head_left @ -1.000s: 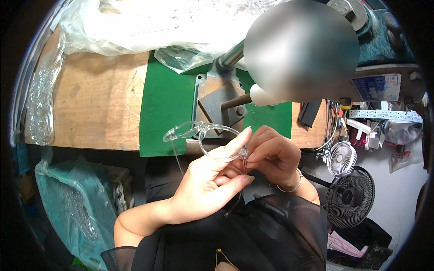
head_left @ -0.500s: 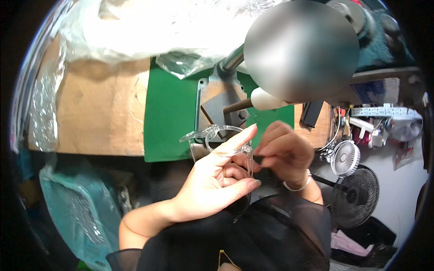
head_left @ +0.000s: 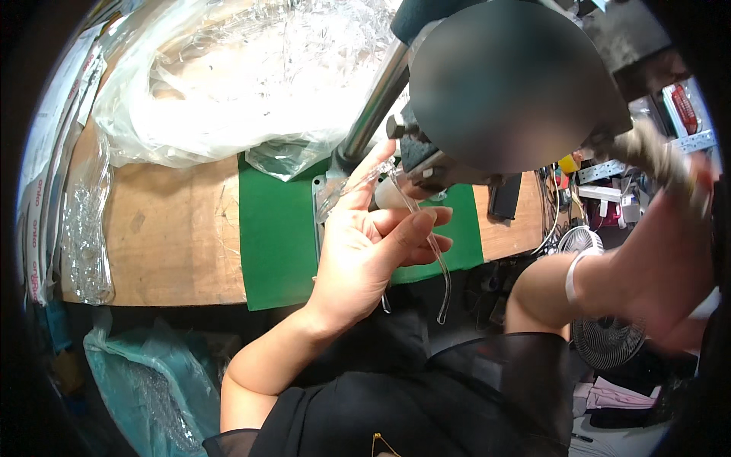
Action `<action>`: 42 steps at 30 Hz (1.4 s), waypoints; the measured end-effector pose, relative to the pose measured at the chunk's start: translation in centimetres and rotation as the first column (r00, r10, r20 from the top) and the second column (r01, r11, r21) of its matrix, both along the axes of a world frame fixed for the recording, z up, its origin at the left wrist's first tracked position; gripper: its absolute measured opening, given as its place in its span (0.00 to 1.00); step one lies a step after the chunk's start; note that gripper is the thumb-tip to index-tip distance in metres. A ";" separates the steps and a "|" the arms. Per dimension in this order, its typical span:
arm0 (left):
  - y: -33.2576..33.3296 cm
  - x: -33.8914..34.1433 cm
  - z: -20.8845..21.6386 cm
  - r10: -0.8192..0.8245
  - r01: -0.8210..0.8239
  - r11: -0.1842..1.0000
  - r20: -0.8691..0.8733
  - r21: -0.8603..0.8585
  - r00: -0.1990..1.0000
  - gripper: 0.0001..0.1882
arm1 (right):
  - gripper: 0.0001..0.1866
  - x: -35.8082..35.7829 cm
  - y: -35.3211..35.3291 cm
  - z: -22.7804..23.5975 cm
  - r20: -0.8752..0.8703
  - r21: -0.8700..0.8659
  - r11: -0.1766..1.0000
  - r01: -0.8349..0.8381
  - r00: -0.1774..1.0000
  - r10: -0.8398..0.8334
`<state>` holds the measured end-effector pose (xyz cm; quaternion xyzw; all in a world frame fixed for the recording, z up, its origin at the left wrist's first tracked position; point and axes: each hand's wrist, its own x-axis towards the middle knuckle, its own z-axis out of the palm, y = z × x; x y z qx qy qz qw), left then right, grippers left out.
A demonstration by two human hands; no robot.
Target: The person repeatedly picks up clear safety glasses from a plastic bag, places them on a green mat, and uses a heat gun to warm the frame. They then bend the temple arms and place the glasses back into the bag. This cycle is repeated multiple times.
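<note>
My left hand [head_left: 354,255] is closed on a clear plastic eyeglass frame [head_left: 439,266]. One temple arm passes under my thumb and hangs down toward me; the tip of the other shows below my hand. The rims sit by my raised index finger, close under the head of a bench machine [head_left: 432,169] with a metal column [head_left: 378,107]. A large blurred round patch hides much of the machine. My right hand [head_left: 661,263] is raised at the far right, beside a pale wrapped handle-like part [head_left: 649,156]. Motion smears its fingers.
A green mat [head_left: 278,244] covers part of the wooden table [head_left: 167,228]. A big plastic bag [head_left: 213,99] of clear parts lies at the back left. Below the table edge stands a teal plastic-lined container [head_left: 156,381]. Cables, a power strip [head_left: 599,192] and a fan [head_left: 609,343] are at right.
My left hand has raised the eyeglass frame toward the machine head. My right hand has left the frame and swung up to the far right. The view has shifted.
</note>
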<state>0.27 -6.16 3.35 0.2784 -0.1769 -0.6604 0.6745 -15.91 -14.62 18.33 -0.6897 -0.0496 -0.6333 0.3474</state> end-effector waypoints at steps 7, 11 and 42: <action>-0.7 -1.1 0.2 0.108 -0.108 0.994 -0.002 0.033 0.994 0.22 | 0.21 -2.2 2.3 -5.3 -0.116 -0.127 0.988 -0.091 0.990 0.076; -0.7 -1.2 0.2 0.117 -0.118 0.992 0.021 0.049 0.993 0.19 | 0.20 -0.5 2.6 -4.6 -0.203 -0.111 0.989 -0.099 0.976 0.075; 4.8 2.4 -3.0 0.188 -0.182 0.981 0.099 -0.068 0.977 0.09 | 0.04 -3.6 -3.4 -28.0 -0.905 0.209 0.813 0.543 0.422 -0.050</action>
